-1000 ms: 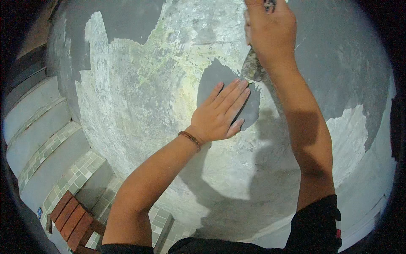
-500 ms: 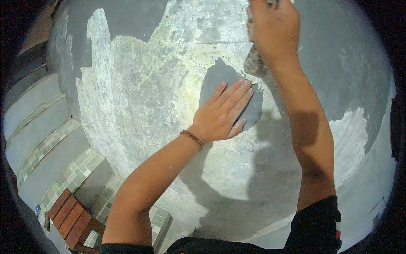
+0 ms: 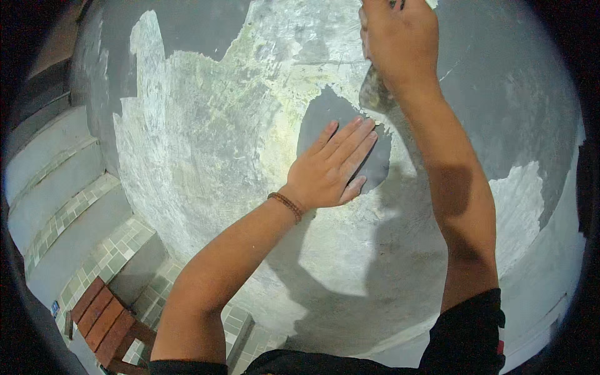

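My left hand (image 3: pixel 331 164) lies flat on a dark grey paint patch (image 3: pixel 325 109) of the wall, its fingers stretched out and the thumb apart. Whitish dust marks its fingertips, and a brown beaded bracelet circles the wrist. Up at the top edge, my right hand (image 3: pixel 403 47) is closed round a scraper (image 3: pixel 375 92), whose mottled, dirty end sticks out below the fist. The scraper's upper part is mostly hidden by the fingers and the picture's edge. Around the patch the wall (image 3: pixel 212 137) is bare, whitish and yellowish, with ragged paint edges.
Dark grey paint (image 3: pixel 487 81) still covers the wall at upper right, and another such area (image 3: pixel 200 25) lies at upper left. Tiled steps (image 3: pixel 94 206) climb along the left side. A brown slatted wooden stool (image 3: pixel 103 319) stands at lower left. Shadows of my arms fall across the lower wall.
My right hand has shifted slightly left with the scraper. A thin pale line shows more clearly on the grey paint right of that hand. My left hand stays flat on the patch.
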`<move>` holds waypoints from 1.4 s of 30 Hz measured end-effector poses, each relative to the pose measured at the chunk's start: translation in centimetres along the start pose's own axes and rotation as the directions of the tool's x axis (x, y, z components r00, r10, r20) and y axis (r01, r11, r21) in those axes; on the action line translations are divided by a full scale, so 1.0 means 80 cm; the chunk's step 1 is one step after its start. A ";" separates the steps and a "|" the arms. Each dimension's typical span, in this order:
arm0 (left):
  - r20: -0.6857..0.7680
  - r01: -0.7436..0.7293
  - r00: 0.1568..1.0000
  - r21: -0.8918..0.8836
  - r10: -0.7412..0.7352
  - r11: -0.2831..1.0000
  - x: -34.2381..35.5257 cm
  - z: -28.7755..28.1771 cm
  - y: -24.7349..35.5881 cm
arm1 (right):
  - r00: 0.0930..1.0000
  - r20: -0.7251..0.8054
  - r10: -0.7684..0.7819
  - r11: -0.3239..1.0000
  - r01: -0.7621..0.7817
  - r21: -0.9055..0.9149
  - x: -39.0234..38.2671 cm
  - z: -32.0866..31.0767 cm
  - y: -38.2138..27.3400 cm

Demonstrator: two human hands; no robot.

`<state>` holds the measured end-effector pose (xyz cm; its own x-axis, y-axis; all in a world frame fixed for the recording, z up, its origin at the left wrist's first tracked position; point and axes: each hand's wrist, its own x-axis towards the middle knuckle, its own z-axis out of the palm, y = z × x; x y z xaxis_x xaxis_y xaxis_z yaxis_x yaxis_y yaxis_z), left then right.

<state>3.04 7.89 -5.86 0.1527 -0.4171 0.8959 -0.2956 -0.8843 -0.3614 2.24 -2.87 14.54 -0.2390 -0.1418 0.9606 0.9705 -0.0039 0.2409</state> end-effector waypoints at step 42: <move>-0.011 -0.011 1.000 -0.043 0.010 0.999 -0.001 -0.001 -0.001 | 0.997 0.074 0.012 1.000 -0.010 -0.022 0.007 0.019 -0.019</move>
<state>3.01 7.98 -5.86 0.1391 -0.4240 0.8949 -0.3373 -0.8699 -0.3597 0.55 -1.44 14.91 -0.2294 -0.0681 0.9710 0.9733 -0.0245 0.2282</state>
